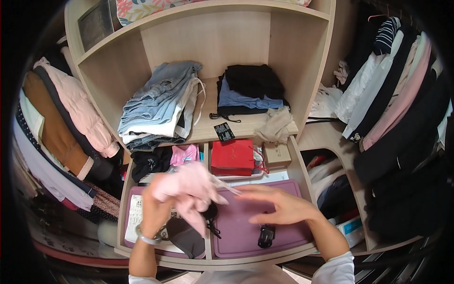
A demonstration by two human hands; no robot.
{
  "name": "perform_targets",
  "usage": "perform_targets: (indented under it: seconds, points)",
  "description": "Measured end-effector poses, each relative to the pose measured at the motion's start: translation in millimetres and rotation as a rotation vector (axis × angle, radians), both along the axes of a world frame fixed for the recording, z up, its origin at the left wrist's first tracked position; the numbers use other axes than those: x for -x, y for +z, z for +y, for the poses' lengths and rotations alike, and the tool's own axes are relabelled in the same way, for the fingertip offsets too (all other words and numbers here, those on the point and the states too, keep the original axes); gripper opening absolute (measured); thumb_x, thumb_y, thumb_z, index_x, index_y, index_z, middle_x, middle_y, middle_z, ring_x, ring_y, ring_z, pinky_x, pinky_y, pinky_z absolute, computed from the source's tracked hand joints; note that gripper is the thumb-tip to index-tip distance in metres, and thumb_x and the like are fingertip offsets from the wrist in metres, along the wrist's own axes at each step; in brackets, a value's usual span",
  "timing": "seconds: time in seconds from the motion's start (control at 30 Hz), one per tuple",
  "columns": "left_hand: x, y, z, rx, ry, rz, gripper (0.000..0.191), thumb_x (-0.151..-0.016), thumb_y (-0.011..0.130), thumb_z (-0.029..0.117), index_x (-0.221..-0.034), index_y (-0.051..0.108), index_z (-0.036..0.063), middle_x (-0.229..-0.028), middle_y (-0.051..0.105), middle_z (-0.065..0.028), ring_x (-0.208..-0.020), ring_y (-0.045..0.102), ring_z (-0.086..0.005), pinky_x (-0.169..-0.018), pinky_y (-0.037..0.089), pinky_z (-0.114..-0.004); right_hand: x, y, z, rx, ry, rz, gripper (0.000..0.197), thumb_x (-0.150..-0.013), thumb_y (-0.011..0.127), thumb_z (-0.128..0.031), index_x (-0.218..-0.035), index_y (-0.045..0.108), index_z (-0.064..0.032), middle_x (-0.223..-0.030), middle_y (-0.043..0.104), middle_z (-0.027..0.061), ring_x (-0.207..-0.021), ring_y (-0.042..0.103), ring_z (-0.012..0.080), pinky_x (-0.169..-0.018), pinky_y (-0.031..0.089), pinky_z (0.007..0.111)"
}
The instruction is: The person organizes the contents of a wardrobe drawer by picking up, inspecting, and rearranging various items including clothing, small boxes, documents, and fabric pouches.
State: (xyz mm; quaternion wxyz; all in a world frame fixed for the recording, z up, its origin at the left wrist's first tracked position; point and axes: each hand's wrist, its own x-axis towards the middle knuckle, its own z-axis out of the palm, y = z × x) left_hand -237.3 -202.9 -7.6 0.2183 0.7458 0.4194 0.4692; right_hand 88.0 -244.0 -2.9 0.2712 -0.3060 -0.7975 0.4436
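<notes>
A crumpled pink cloth (188,188) is held up in my left hand (158,209), above the left part of the open drawer (208,230). A thin pale strap or cord runs from the cloth toward my right hand (280,206); blur hides whether the fingertips touch it. My right hand hovers over a purple tray (244,234) with its fingers apart. A small black object (266,236) lies on that tray below it. Under my left hand are a dark grey cloth piece (186,238) and a white paper (134,216) bearing writing.
A red gift bag (232,156), a small box (277,154), black cloth (150,163) and a pink packet (185,154) fill the drawer's back. On the shelf above lie folded jeans (156,96), dark folded clothes (252,85), a black tag (224,132) and beige cloth (275,124). Clothes hang on both sides.
</notes>
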Motion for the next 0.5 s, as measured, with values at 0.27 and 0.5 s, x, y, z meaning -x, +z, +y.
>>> perform_targets:
  seconds: [0.27,0.5]
  points:
    - [76,-29,4,0.291,0.178,-1.023,0.040,-0.094,0.056,0.021,-0.127,0.052,-0.0001,-0.118,0.061,-0.0074,-0.102,0.062,-0.0181,-0.090,0.048,-0.030,-28,-54,-28,0.061,0.030,-0.521,0.066,-0.087,0.065,-0.020,-0.146,0.036,-0.0136,-0.149,0.031,0.0223,-0.135,0.032,0.0409,-0.108,0.030,0.049]
    - [62,-22,11,0.565,0.014,-1.306,0.028,-0.094,0.057,0.019,-0.117,0.057,0.0047,-0.105,0.066,-0.0072,-0.092,0.066,-0.0190,-0.078,0.056,-0.031,10,-101,96,-0.466,-0.540,-0.505,0.071,-0.089,0.064,-0.030,-0.149,0.029,-0.0163,-0.152,0.022,0.0229,-0.138,0.027,0.0427,-0.110,0.025,0.050]
